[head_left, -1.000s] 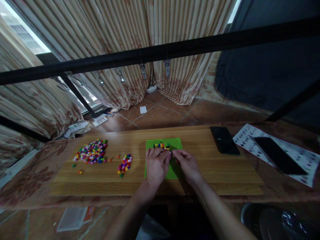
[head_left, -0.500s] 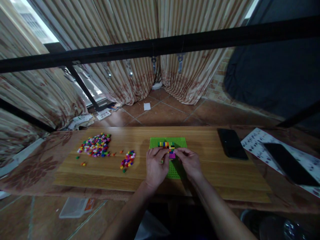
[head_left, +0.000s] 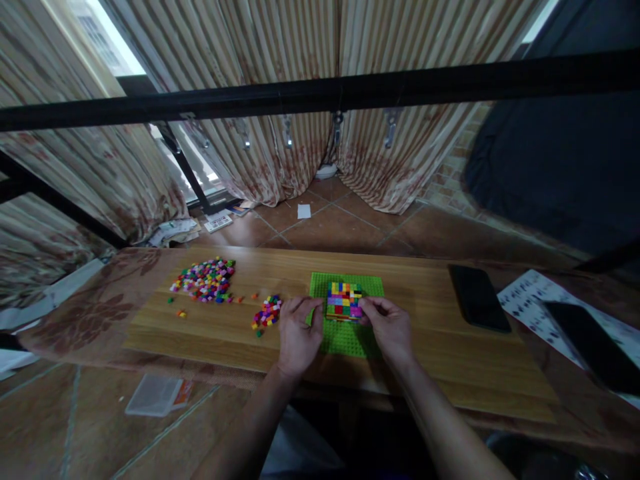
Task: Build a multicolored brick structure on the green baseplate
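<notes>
A green studded baseplate [head_left: 345, 343] lies on the wooden board, carrying a block built of small multicoloured bricks [head_left: 344, 300]. My left hand [head_left: 300, 333] is just left of the block, over the plate's left edge. Its fingers are curved with a gap between thumb and index finger, and I see nothing in them. My right hand [head_left: 390, 327] has its thumb and fingertips closed on the block's right side, by a magenta brick. The fingertips partly hide that edge.
A small pile of loose bricks [head_left: 267, 312] lies left of my left hand, a larger pile [head_left: 207, 279] farther left. To the right are a black phone [head_left: 479, 298], a printed sheet [head_left: 525, 290] and another dark device [head_left: 590, 340]. A black bar [head_left: 300, 97] crosses beyond the board.
My left hand has drawn back to the left from the brick block, uncovering its top. My right hand stays at the block's right side. The view has shifted slightly.
</notes>
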`<state>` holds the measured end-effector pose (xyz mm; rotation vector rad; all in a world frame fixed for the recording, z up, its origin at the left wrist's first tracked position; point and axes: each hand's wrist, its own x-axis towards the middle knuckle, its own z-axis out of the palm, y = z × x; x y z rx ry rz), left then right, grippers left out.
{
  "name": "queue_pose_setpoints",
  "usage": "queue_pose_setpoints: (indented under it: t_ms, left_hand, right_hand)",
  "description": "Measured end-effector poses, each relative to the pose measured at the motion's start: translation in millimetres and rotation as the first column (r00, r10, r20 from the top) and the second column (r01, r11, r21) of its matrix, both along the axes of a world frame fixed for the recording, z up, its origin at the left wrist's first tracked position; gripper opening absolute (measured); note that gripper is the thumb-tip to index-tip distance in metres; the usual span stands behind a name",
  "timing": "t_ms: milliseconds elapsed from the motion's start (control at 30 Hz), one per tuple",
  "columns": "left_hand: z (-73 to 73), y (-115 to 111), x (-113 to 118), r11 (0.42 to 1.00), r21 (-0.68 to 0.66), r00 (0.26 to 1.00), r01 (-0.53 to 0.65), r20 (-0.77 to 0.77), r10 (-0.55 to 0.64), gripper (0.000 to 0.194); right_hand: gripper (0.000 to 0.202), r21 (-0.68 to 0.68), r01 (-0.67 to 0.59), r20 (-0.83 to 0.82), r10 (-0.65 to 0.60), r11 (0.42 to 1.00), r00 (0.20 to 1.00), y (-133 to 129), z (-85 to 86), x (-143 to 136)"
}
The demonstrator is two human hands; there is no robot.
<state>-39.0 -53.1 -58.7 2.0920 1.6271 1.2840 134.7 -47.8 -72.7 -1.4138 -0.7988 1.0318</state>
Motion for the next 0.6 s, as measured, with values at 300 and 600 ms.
queue_pose_setpoints:
  t_ms: [300, 600]
  left_hand:
    - [-12.0, -9, -52, 0.992, 0.005, 0.992, -0.129, 0.015, 0.129, 0.015]
    - [-29.4, -47, -109, 0.918, -0.179, 0.933, -0.354, -0.142, 0.332, 0.017]
  right_hand:
    - [0.043, 0.000, 0.058, -0.026, -0.058, 0.998, 0.998, -7, -1.0, 5]
    - [0.031, 0.068, 0.053, 0.247, -0.069, 0.996, 0.967, -53, 17.2, -9]
